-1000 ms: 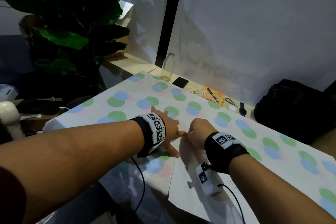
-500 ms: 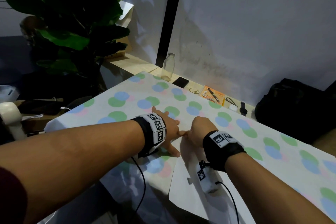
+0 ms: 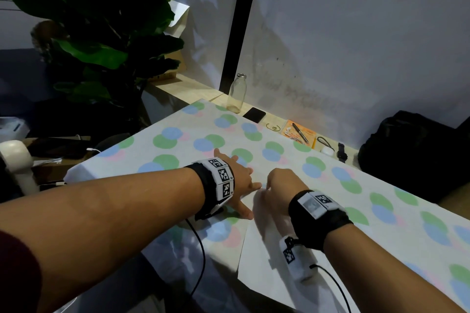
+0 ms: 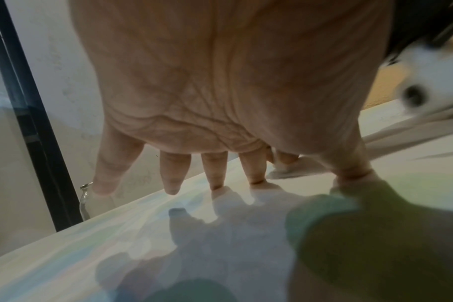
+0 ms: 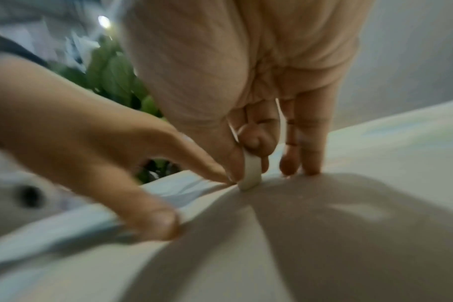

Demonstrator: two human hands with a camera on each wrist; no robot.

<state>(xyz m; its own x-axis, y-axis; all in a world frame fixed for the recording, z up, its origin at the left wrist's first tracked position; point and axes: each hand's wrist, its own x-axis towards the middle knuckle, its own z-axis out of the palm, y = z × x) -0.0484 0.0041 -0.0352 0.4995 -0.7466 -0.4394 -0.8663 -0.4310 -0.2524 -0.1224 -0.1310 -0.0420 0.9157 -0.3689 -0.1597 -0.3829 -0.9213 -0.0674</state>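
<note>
A sheet of wrapping paper point(image 3: 178, 150) printed with green, blue and pink dots covers the table, and its near flap point(image 3: 259, 249) is folded over, white side up. My left hand point(image 3: 241, 180) lies flat on the paper with its fingers spread, the index tip and thumb pressing beside the flap's edge. My right hand point(image 3: 277, 185) is just to its right, knuckles up. In the right wrist view its thumb and forefinger pinch a small white strip point(image 5: 251, 173) down onto the flap's edge, while the left hand's fingers point(image 5: 155, 222) hold the paper beside it.
Along the wall behind the paper stand an empty glass bottle point(image 3: 237, 94), a black phone point(image 3: 254, 115), an orange packet with a pen point(image 3: 300, 132) and a black watch point(image 3: 342, 155). A black bag point(image 3: 412, 155) sits at right, a large plant point(image 3: 101, 33) at left. The table's edge runs close below my forearms.
Both hands stay at the same spot on the flap's edge. My right wrist has shifted slightly to the left and turned a little.
</note>
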